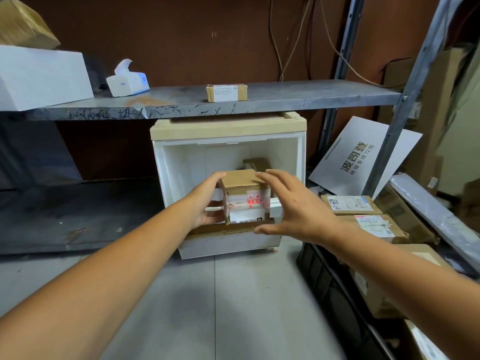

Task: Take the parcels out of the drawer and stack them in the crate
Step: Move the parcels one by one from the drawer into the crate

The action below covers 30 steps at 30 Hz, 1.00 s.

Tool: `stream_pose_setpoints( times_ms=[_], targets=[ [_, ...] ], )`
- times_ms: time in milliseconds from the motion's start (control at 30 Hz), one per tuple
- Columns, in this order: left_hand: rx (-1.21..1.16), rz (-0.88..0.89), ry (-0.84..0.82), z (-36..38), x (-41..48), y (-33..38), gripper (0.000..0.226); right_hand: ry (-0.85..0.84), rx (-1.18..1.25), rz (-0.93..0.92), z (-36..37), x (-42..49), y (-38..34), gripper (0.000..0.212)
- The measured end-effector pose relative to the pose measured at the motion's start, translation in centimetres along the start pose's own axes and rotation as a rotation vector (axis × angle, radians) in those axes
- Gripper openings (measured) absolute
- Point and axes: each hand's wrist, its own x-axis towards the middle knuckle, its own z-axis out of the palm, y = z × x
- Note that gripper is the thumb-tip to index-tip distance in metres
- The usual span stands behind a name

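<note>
Over the front of the open drawer (228, 246), I held the parcel (245, 197) with my left hand (207, 201) clamped on its left side and my right hand (293, 203) spread open alongside; that lopsided hold could have tipped it short of the crate (319, 271).

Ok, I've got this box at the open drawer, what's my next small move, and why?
Probably close the right hand onto the right side of the parcel: only the left hand grips it, while the right is spread open beside it. With both hands on, it could swing to the black crate on the right.
</note>
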Motion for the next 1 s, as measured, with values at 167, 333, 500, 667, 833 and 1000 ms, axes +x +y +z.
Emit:
stream_pose_setpoints(
  times_ms=[167,333,500,667,833,1000],
  targets=[
    [-0.02,-0.059,-0.008,-0.2,0.3,-0.3,0.051,0.094,-0.117,-0.121,0.9,0.1,-0.3,0.094],
    [0.002,-0.041,0.015,-1.1,0.8,-0.3,0.052,0.129,0.145,0.12,0.1,0.5,-0.6,0.086],
    [0.001,-0.028,-0.043,-1.3,0.7,-0.4,0.045,0.214,0.458,0.416,-0.3,1.2,-0.3,0.048],
    [-0.017,-0.001,-0.123,-0.4,0.5,-0.4,0.035,0.224,0.821,0.687,0.2,1.7,0.2,0.057],
    [-0.045,0.05,-0.096,0.3,0.2,-0.4,0.021,0.047,1.038,0.817,-0.3,1.2,-0.1,0.053],
    [0.048,0.139,-0.009,0.3,0.6,-0.7,0.029,0.064,0.783,0.714,0.0,0.8,0.2,0.025]
  ],
)
